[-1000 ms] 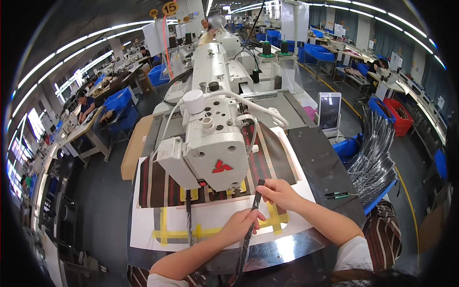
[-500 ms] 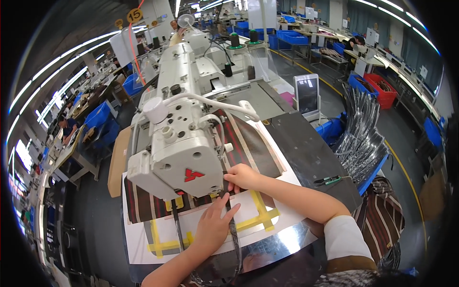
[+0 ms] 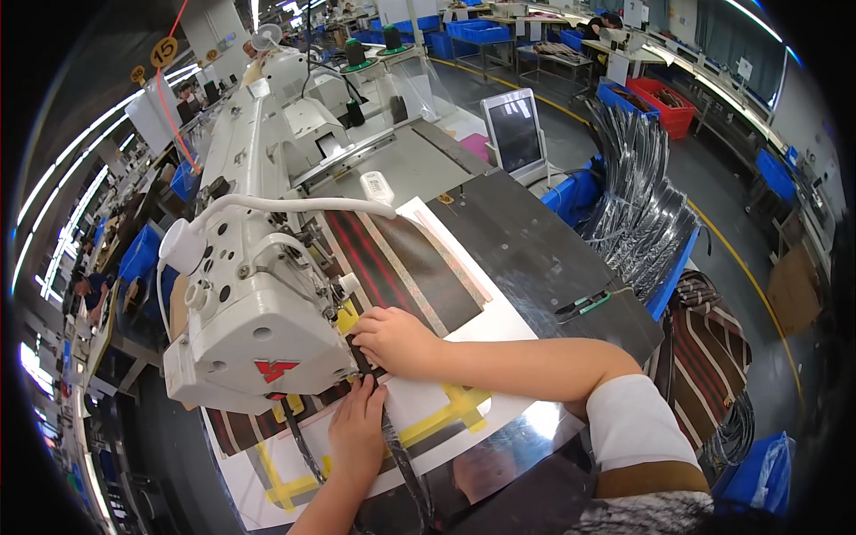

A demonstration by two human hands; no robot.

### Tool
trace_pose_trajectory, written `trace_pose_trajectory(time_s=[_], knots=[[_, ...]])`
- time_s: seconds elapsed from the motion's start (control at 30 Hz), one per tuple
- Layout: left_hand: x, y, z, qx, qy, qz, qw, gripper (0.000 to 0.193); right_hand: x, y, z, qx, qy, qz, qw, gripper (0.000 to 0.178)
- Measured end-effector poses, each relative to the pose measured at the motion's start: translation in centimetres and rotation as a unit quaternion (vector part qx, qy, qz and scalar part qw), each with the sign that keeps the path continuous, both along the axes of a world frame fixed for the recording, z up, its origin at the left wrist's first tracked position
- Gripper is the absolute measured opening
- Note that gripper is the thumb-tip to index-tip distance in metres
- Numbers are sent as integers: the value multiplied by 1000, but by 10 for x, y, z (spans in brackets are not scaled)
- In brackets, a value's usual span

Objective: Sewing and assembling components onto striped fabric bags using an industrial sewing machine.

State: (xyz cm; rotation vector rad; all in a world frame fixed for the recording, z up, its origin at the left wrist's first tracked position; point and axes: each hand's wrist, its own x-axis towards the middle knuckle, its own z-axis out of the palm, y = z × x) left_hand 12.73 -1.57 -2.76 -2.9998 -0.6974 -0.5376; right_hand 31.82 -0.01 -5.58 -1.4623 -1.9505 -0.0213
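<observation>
Both hands, left hand (image 3: 357, 432) and right hand (image 3: 392, 339), press flat, fingers spread, on a dark strap (image 3: 392, 446) under a white sewing machine (image 3: 259, 303); striped fabric (image 3: 392, 267) lies on the glossy worktop (image 3: 535, 259).

Sewing machine (image 3: 259, 303): white painted metal housing, smooth, semi-gloss. Striped fabric (image 3: 401, 267): woven cloth, matt, in brown, red and cream bands. Template sheet (image 3: 428, 406): white, smooth, looked like thin plastic or card, with glossy yellow tape (image 3: 455, 410) strips. Strap (image 3: 392, 446): dark, narrow, faintly shiny webbing under the left hand (image 3: 357, 432) and right hand (image 3: 397, 339). Worktop (image 3: 535, 259): dark, matt surface; its front edge was polished, mirror-like metal. Bundled trim (image 3: 642, 205): glossy grey plastic-looking strips.
</observation>
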Motion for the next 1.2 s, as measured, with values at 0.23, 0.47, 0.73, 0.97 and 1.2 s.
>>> trace_pose_trajectory(time_s=[0.23,0.47,0.73,0.97,1.2], knots=[[0,-3,2,8,6,16,1000,27,2,-9,5,28,-140,61,988,31],[6,0,2,9,7,38,999,27,10,-9,10,10,-126,127,984,24],[5,-1,6,12,1,37,999,33,11,-15,8,43,-61,146,986,19],[6,-4,-1,28,-10,33,999,35,12,-1,0,56,-83,88,991,23],[3,-5,1,-11,-15,31,999,36,16,0,10,32,-61,99,993,19]])
